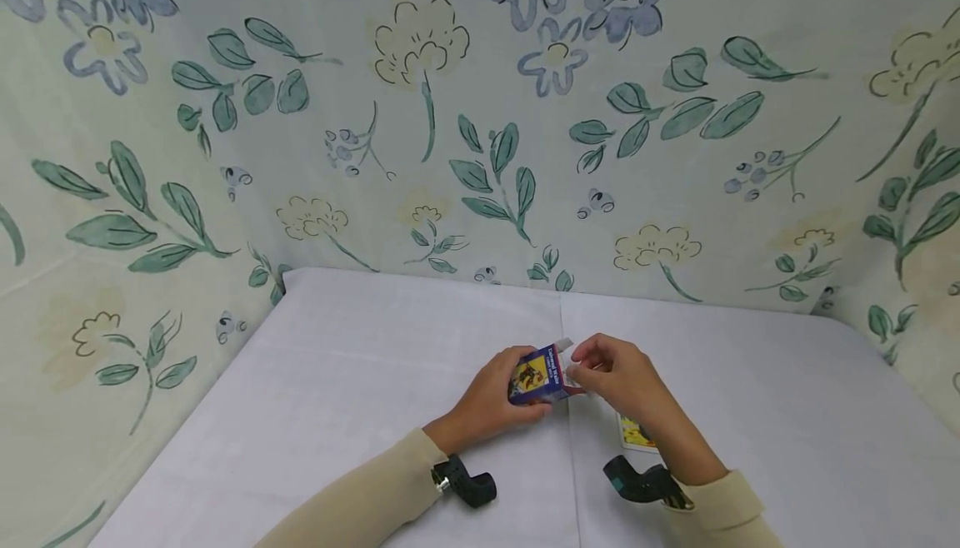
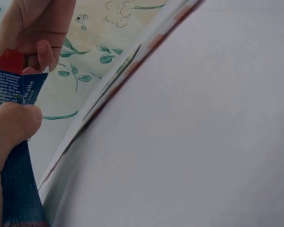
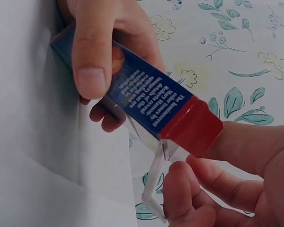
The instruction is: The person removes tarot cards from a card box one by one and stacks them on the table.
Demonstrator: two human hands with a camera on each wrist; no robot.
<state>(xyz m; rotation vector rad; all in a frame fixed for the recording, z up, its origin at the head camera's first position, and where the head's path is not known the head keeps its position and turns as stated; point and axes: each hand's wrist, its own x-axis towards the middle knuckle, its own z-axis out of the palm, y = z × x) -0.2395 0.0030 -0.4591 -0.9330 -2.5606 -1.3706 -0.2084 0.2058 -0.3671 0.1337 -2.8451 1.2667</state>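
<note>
My left hand [image 1: 491,398] grips a small blue tarot card box [image 1: 531,377] with a colourful picture on its front, thumb along one side and fingers round the other. Its end nearest my right hand stands opened, with a red side flap [image 3: 191,127] and a white-backed lid flap [image 3: 154,184] sticking out. My right hand [image 1: 618,369] is at that opened end, thumb and curled fingers pinching at the flaps. Part of the right thumb is hidden behind the red flap in the right wrist view.
A white-bordered card with a yellow picture [image 1: 636,434] lies on the white-covered table [image 1: 390,331], partly hidden under my right forearm. Floral cloth [image 1: 480,115] hangs behind the table and at both sides. Black wrist cameras [image 1: 472,484] are strapped near both cuffs.
</note>
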